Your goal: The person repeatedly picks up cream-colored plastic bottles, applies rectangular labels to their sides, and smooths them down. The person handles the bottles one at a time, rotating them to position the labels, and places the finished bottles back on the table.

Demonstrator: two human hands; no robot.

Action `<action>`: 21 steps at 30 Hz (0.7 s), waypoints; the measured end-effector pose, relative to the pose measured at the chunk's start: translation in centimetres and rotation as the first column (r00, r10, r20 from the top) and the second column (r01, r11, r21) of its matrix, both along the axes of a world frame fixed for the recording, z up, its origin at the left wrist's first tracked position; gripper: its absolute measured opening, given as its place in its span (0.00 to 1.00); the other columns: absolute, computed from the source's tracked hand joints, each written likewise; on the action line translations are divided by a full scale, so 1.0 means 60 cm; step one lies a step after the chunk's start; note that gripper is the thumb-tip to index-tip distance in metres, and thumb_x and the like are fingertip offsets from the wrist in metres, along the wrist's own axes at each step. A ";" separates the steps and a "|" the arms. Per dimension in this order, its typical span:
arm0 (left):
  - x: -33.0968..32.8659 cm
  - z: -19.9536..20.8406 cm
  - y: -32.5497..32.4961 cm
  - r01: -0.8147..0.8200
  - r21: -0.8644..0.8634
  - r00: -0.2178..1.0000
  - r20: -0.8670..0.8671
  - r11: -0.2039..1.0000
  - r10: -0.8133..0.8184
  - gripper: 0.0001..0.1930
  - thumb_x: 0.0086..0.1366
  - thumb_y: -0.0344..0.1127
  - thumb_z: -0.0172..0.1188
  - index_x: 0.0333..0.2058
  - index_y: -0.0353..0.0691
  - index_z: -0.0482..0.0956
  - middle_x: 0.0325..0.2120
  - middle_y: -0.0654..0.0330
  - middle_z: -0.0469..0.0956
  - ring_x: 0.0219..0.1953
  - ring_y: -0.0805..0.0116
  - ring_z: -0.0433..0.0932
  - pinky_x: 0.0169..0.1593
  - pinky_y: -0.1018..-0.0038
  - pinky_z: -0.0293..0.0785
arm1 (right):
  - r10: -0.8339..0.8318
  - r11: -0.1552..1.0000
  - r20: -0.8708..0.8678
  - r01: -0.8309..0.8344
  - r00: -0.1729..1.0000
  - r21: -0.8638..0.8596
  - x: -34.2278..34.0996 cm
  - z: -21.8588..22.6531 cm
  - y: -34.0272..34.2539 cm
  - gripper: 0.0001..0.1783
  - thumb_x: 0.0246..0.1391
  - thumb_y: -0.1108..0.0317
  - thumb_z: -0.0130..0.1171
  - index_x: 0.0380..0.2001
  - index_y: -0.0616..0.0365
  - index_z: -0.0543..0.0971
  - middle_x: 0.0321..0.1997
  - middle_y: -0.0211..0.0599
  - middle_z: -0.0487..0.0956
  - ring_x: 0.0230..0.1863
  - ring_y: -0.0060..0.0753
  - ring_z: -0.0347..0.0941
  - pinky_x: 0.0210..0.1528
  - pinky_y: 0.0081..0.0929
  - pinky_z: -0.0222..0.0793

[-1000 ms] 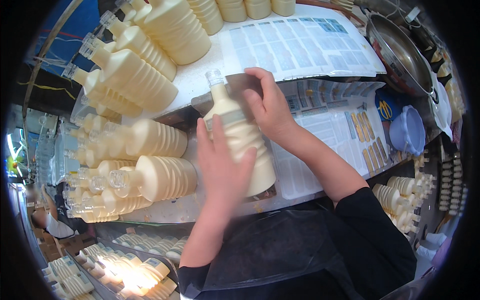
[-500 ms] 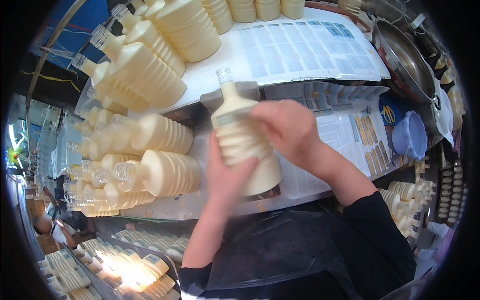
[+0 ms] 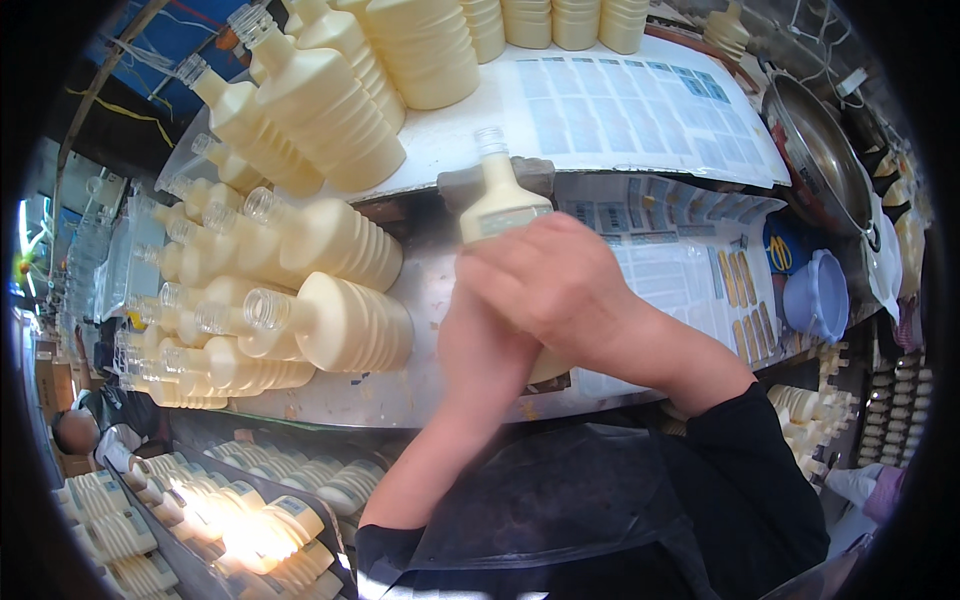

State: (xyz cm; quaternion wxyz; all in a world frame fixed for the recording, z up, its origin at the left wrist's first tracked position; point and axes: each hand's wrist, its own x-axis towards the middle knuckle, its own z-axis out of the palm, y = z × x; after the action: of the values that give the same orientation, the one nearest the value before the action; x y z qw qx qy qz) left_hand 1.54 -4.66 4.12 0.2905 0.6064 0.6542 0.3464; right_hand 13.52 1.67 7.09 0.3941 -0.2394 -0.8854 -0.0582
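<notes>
A cream ribbed bottle (image 3: 497, 186) with a clear threaded neck stands slightly tilted before me, its neck away from me. A pale greenish label strip (image 3: 515, 218) lies across its shoulder. My left hand (image 3: 487, 325) is against the bottle's body, closed, its fingers largely covered by the other hand. My right hand (image 3: 560, 275) crosses over it, knuckles bent, pressed to the bottle's front just below the strip. Whatever its fingertips hold is hidden. Most of the bottle's body is out of sight behind both hands. Behind its neck sits a dark grey block (image 3: 535, 177).
Similar bottles lie on their sides at the left (image 3: 360, 322); others stand on the raised white board (image 3: 430, 125). Printed label sheets (image 3: 600, 110) cover its right part. Right of my hands are brown-gold strips (image 3: 745, 280), a blue bucket (image 3: 817, 295) and a metal pan (image 3: 820, 150).
My right hand has come down and left, from the label strip onto the bottle's body, and overlaps my left hand. My left hand has shifted right. The whole view has moved a little.
</notes>
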 end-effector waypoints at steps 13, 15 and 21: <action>-0.025 -0.028 0.004 0.046 0.281 0.983 -0.183 0.959 0.007 0.52 0.55 0.48 0.74 0.72 0.37 0.55 0.67 0.36 0.59 0.68 0.35 0.60 0.69 0.47 0.56 | -0.330 0.887 -0.171 0.244 0.928 -0.392 0.059 0.003 0.057 0.14 0.56 0.72 0.66 0.46 0.59 0.83 0.41 0.44 0.86 0.37 0.49 0.84 0.40 0.35 0.80; -0.023 -0.019 0.011 0.115 0.242 0.956 -0.290 0.963 -0.041 0.51 0.56 0.51 0.72 0.73 0.40 0.56 0.70 0.34 0.54 0.69 0.32 0.56 0.70 0.45 0.52 | -0.285 0.853 -0.299 0.099 0.911 -0.512 0.050 0.005 0.034 0.14 0.56 0.70 0.63 0.47 0.57 0.82 0.41 0.46 0.85 0.39 0.50 0.83 0.42 0.40 0.79; -0.010 -0.033 0.020 0.114 0.229 0.916 -0.400 0.967 -0.013 0.50 0.56 0.52 0.70 0.73 0.42 0.56 0.69 0.33 0.54 0.70 0.33 0.56 0.70 0.45 0.51 | -0.452 0.740 -0.264 0.192 0.852 -0.645 0.074 -0.029 0.038 0.16 0.57 0.69 0.66 0.49 0.58 0.82 0.39 0.47 0.86 0.38 0.46 0.84 0.41 0.35 0.79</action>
State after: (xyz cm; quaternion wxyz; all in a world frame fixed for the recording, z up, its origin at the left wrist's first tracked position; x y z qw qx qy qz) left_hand 0.93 -3.44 2.13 0.0859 0.7162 0.6307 0.2860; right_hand 17.98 3.97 5.33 0.4558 -0.5102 -0.6999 0.2051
